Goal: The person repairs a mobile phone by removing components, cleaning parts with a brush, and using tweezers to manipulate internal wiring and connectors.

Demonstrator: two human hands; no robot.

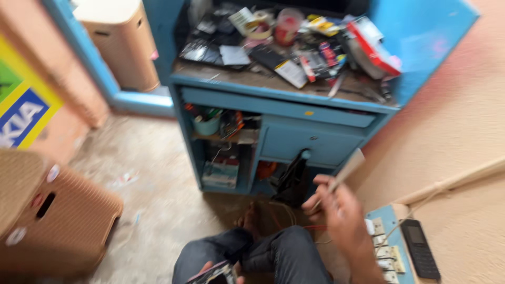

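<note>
Item 1: left hand (221, 269), bottom edge, over lap – fingers curled round a phone (214, 274), blurred.
Item 2: right hand (336, 210), further out & to the right – pinching a pale stick-like tool (348, 168); long axis runs up-right, tip toward the blue cabinet's drawer (310, 143).
Item 3: power strip (383, 247) w/ dark handset (420, 248), just right of that hand.
Item 4: cluttered surface (252, 79), far.
</note>
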